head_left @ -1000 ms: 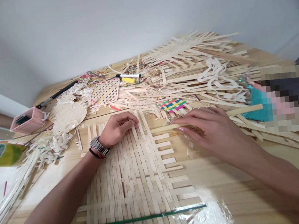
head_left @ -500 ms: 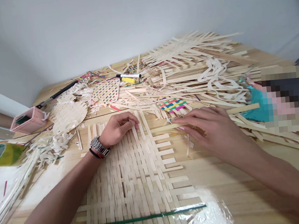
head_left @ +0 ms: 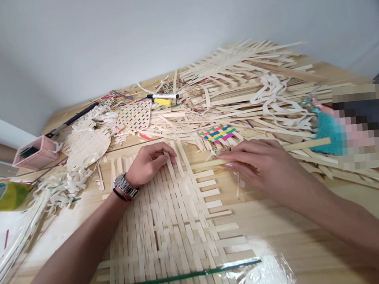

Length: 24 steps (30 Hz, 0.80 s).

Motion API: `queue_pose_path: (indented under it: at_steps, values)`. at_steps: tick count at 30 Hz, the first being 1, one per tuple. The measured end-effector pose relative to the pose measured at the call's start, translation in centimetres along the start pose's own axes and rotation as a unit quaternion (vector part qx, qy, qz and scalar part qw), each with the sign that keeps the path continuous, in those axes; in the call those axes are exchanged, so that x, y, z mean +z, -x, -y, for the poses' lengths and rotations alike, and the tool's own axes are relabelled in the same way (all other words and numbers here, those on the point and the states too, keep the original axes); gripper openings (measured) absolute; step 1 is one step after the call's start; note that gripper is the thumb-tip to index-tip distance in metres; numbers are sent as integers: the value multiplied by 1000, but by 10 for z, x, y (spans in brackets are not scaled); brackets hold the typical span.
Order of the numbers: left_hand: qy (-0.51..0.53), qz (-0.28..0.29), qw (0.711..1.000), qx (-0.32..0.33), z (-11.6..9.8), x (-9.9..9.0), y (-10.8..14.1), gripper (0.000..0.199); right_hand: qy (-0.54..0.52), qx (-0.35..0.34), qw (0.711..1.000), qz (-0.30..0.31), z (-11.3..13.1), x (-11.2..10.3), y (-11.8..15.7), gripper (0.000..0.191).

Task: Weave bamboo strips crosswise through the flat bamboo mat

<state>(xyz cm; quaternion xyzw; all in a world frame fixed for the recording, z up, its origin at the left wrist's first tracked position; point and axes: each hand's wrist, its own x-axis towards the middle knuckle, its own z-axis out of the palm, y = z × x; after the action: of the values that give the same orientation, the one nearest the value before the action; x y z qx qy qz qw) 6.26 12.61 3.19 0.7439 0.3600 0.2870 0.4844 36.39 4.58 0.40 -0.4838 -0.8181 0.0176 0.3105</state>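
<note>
"Which hand has the loose piece?"

"The right hand (head_left: 261, 164). A long, flat bamboo strip (head_left: 305, 145) runs beneath its fingers (head_left: 233, 156), sticking out past the knuckles on the far side."

"Are they holding it?"

"They're curled over it and nearly closed, so it looks gripped. The thumb is out of sight, though, so I can't tell exactly how it's pinched."

"Which way does the strip lie?"

"Almost straight across the view, rising slightly to the right. Its left tip points at the woven bamboo mat (head_left: 164, 232) on the wooden surface (head_left: 283, 226), and it stops just short of the mat's upright strips."

"And the left hand (head_left: 148, 163)?"

"It rests on the mat's far edge, with its fingers (head_left: 164, 152) lightly curved on the uprights and gripping no separate piece. That tip sits just beside those fingers, but the right hand is the nearer one to the strip's length, which crosses the uprights roughly square."
</note>
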Motion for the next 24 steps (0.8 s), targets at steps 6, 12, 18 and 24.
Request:
queue_pose_path:
  at_steps: [6, 12, 18, 24]
  values:
    - [-10, 0, 1000, 1, -2, 0, 0, 17, -13, 11, 1000, 12, 1, 0, 0, 25]
    - [-6, -4, 1000, 0, -1, -1, 1, 18, -13, 6, 1000, 7, 0, 1, 0, 26]
    - [-10, 2, 1000, -3, 1, -2, 2, 20, -15, -13, 1000, -2, 2, 1, -1, 24]
    - [-4, 3, 1000, -4, 1, -2, 1, 20, -22, -22, 1000, -4, 3, 1, -1, 24]
